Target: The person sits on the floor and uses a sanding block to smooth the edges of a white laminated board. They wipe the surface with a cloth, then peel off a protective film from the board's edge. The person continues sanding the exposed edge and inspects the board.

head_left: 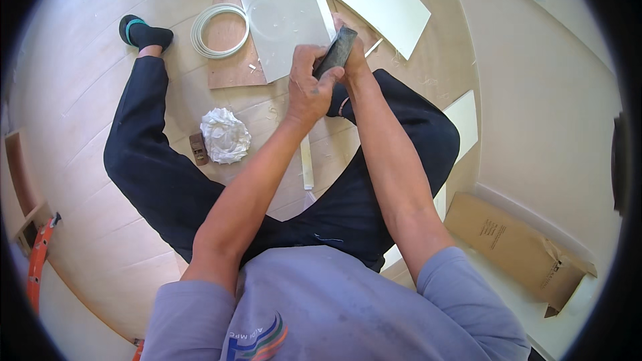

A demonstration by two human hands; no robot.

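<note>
Gripping a dark block [336, 51], I see both hands closed on it: left hand [309, 85] at its near end, right hand [352, 53] behind its far end. Its long axis tilts up-right, over the white panel's [281, 13] edge on the floor.

Both hands [328, 70] clenched together, forearms extended forward.
</note>
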